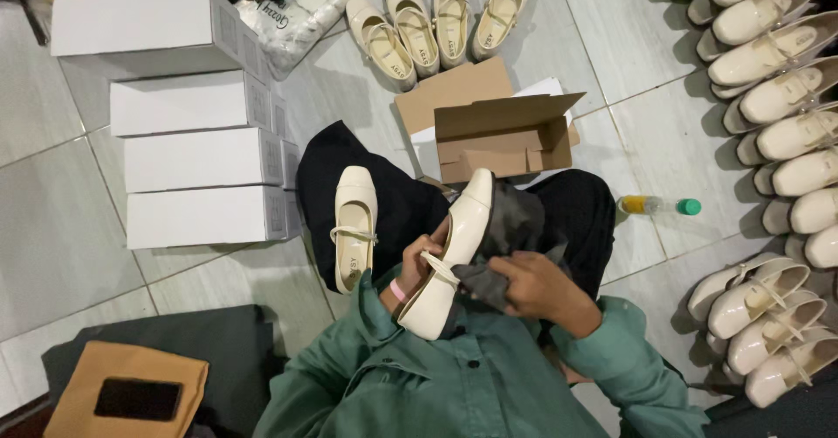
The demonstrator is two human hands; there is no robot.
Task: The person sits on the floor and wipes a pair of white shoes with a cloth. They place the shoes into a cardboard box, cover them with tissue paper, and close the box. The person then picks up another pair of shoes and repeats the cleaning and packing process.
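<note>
Green shirt sleeves fill the bottom of the view, person sitting on the tiled floor in black trousers. Left hand, pink band at the wrist, fingers wrapped around a cream strap shoe held tilted over the lap, toe end toward the chest. Right hand clenched on a dark grey cloth pressed against the side of that shoe. Second cream shoe lies on the left thigh, touched by neither hand. Open brown cardboard box on the floor just past the knees. Four more cream shoes in a row beyond it. Stack of white shoe boxes at left. Many cream shoes lined up along the right edge. Small bottle with green cap lying on the floor near the right knee. Black phone on a tan pad, bottom left.
</note>
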